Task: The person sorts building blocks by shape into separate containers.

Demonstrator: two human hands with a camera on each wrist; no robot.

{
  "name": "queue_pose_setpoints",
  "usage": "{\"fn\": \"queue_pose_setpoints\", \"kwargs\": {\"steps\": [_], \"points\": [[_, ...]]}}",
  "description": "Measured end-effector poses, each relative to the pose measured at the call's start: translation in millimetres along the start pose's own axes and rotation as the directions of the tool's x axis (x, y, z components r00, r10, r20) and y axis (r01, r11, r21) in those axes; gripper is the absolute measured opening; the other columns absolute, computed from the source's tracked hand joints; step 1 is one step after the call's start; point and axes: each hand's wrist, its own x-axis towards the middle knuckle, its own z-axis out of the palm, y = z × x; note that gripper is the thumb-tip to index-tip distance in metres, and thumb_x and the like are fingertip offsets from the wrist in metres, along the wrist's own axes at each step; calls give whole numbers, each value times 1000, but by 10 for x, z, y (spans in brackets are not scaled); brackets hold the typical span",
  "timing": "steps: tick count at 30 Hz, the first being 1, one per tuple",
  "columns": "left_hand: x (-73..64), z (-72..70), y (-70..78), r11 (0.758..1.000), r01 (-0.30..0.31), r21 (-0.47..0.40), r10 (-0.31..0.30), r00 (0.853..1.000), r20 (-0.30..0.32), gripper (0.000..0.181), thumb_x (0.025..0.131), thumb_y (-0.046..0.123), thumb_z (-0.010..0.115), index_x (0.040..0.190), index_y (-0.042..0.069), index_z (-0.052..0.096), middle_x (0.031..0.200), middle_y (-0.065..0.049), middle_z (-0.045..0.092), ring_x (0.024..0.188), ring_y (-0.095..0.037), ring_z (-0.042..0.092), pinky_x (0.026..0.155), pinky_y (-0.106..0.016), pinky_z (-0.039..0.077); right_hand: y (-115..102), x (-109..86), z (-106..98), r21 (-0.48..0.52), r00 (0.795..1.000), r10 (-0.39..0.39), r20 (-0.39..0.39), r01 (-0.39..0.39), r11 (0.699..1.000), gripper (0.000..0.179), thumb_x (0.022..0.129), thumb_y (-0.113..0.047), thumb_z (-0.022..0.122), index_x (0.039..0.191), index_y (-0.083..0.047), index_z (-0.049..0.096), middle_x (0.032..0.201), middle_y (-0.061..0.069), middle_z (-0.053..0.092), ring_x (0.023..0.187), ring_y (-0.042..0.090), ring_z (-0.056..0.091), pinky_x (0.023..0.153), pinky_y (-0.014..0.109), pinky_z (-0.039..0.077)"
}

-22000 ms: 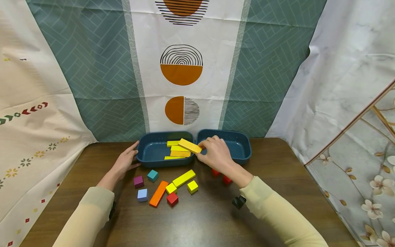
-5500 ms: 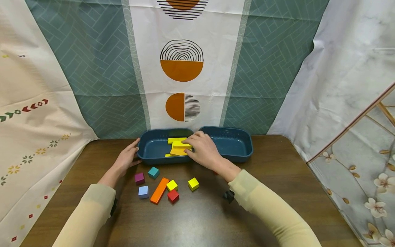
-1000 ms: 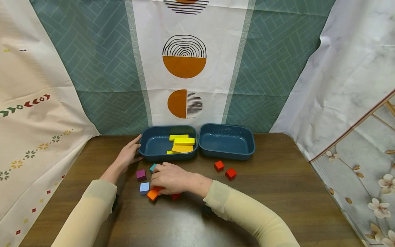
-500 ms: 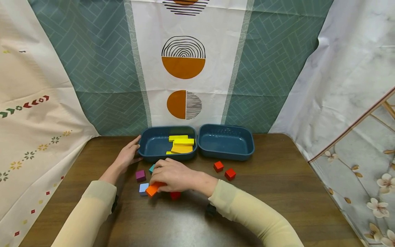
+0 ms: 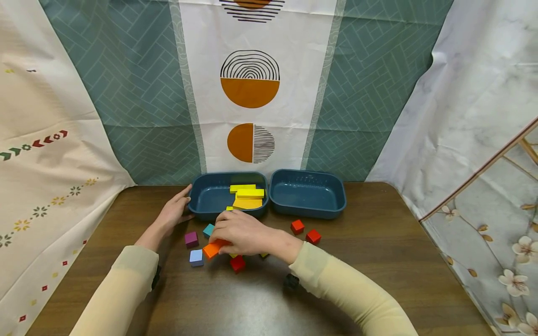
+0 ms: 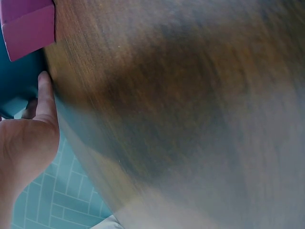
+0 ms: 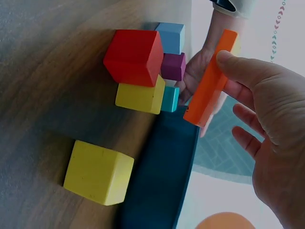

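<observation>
My right hand [image 5: 248, 235] pinches a long orange block [image 5: 212, 250] between thumb and fingers, lifted above the table. In the right wrist view the orange block [image 7: 209, 81] is gripped near one end, and the other fingers hang loosely curled. My left hand [image 5: 172, 212] rests with extended fingers against the left end of the left blue tray [image 5: 210, 198]. That tray holds several long yellow blocks [image 5: 251, 193] in its right half. Near the right hand lie a red cube [image 5: 237, 264], a light blue cube [image 5: 196, 257], a teal cube [image 5: 208, 230] and a purple cube [image 5: 191, 240].
A second blue tray [image 5: 307, 196] stands right beside the first, at the table's back edge. Two red cubes [image 5: 297, 227] lie in front of it. Two yellow cubes, mostly hidden by the right hand in the head view, show in the right wrist view, one yellow cube [image 7: 97, 172] nearest.
Earlier, my right hand laid long yellow blocks in the left tray. Over the last second it has lifted the orange block off the table and shifted slightly toward the trays. The left hand stays put.
</observation>
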Motion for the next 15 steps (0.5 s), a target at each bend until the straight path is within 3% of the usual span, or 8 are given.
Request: {"fn": "queue_pose_setpoints", "kwargs": {"steps": [9, 15], "points": [[7, 11, -2, 1000, -3, -13, 3, 1000, 0, 57, 112, 21, 30, 166, 24, 12, 169, -19, 11, 142, -43, 37, 107, -58, 41, 26, -45, -84, 33, 999, 46, 3, -46, 998, 31, 94, -39, 75, 122, -24, 73, 118, -10, 68, 118, 14, 48, 98, 24, 39], [-67, 42, 124, 999, 9, -49, -8, 1000, 14, 59, 110, 15, 30, 166, 20, 11, 168, -22, 7, 144, -47, 32, 109, -62, 36, 46, -75, -115, 18, 998, 58, -10, -58, 998, 33, 94, -40, 75, 123, -24, 73, 119, -10, 68, 119, 15, 48, 96, 24, 40]]}}
